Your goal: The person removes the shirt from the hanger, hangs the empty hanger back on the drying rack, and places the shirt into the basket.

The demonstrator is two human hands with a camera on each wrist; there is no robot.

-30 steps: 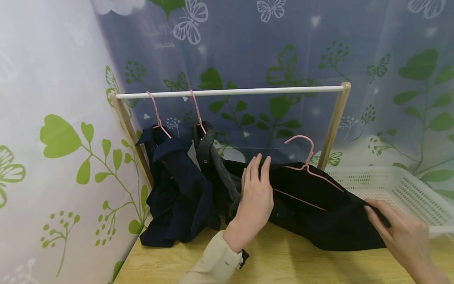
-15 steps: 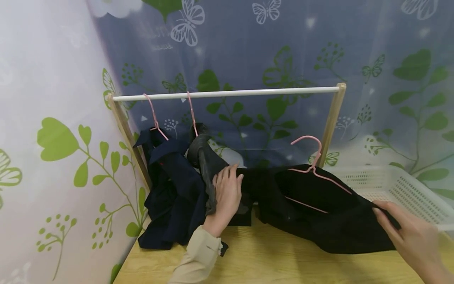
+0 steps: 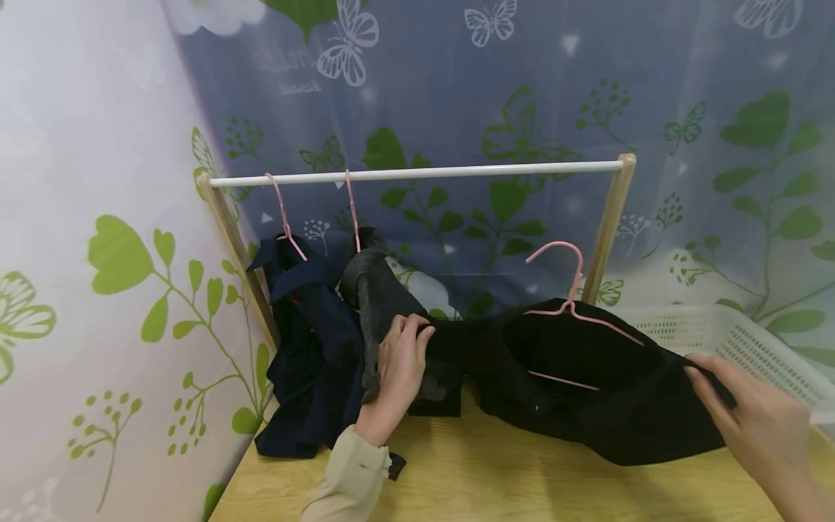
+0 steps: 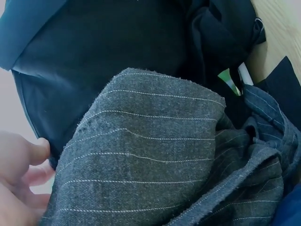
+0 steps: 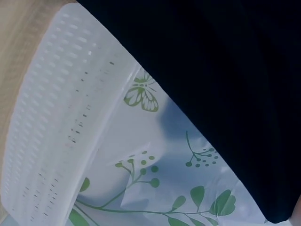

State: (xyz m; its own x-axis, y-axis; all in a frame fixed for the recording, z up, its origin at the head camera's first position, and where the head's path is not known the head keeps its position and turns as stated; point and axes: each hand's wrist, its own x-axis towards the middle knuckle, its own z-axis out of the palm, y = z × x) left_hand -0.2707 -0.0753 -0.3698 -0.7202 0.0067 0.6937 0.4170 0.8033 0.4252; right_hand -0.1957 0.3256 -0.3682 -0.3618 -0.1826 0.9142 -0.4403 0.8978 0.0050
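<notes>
A black top (image 3: 607,413) stretches between my two hands, with a pink hanger (image 3: 572,304) inside its wide opening. The hanger's hook stands free below the rail. My left hand (image 3: 401,362) pinches the top's left end between thumb and fingers. Grey pinstriped cloth (image 4: 141,141) lies beside that hand in the left wrist view. It belongs to the grey garment (image 3: 385,290) on a second pink hanger (image 3: 353,210). The right hand (image 3: 757,413) grips the top's right end; only a sliver of this hand shows in the right wrist view.
A white rail (image 3: 457,172) on wooden posts carries the grey garment and a navy garment (image 3: 320,348) at its left. A white perforated basket (image 3: 776,348) stands behind the right hand. Wooden tabletop (image 3: 496,478) lies underneath, with a patterned curtain (image 3: 430,87) behind.
My left hand has moved left and down, pushing past the grey garment, and now pinches the black top's left end. The right hand keeps its grip, shifted slightly right.
</notes>
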